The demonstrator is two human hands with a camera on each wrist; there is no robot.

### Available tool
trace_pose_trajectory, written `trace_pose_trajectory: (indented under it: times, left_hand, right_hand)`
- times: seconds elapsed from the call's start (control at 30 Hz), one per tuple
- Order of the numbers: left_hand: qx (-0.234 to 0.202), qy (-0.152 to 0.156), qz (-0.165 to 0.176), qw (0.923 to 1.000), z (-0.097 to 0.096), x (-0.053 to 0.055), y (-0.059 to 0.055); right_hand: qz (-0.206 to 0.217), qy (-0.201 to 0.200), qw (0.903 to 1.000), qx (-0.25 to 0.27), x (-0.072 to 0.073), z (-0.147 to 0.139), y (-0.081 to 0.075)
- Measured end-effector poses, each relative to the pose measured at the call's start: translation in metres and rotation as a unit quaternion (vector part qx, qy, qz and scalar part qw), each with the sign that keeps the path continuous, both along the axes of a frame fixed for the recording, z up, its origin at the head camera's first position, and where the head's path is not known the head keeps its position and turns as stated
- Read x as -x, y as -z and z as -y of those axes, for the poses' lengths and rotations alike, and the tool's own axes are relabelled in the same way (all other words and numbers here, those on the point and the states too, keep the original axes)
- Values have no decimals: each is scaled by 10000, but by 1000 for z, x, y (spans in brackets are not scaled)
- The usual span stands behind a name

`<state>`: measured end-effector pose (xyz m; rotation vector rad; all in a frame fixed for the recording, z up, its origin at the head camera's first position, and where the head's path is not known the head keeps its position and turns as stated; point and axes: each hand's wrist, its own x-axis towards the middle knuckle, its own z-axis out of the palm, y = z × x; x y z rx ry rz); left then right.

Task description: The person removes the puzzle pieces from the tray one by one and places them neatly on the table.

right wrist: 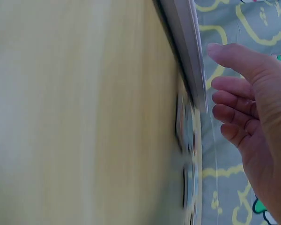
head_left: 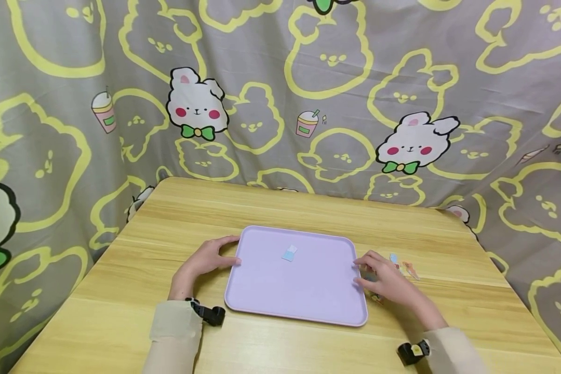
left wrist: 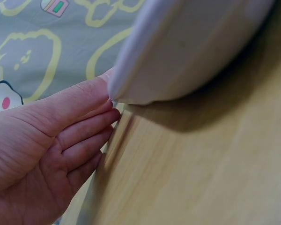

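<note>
A lilac rectangular tray point(head_left: 304, 291) lies on the wooden table. On it sits a small light-blue and white flat piece point(head_left: 289, 253). My left hand point(head_left: 209, 257) is at the tray's left edge, its thumb tip over the rim and its fingers stretched out along the side. In the left wrist view the tray's side point(left wrist: 178, 56) hides the thumb tip. My right hand point(head_left: 387, 278) is by the right edge, its fingers loosely bent. A gap shows between that thumb and the tray's rim point(right wrist: 189, 51) in the right wrist view.
Several small colourful flat pieces point(head_left: 408, 269) lie on the table point(head_left: 168, 228) to the right of the tray, some partly behind my right hand. A grey curtain point(head_left: 262, 67) with yellow outlines and rabbit faces hangs behind the table and at its sides.
</note>
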<state>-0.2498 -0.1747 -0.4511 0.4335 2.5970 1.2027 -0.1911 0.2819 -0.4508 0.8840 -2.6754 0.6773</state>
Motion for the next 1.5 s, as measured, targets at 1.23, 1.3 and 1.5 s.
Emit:
trace_pose_trajectory:
  times: [1.23, 1.3, 1.5]
  left_hand:
    - [-4, -17, -32, 10000, 1, -1, 0]
    - [-3, -25, -10, 10000, 1, -1, 0]
    - [38, -1, -87, 10000, 2, 0, 0]
  right_hand:
    - [914, -40, 9952, -357, 36, 112, 2]
    - [969, -18, 9946, -368, 38, 117, 2]
    - [1115, 88, 9927, -458, 43, 131, 3]
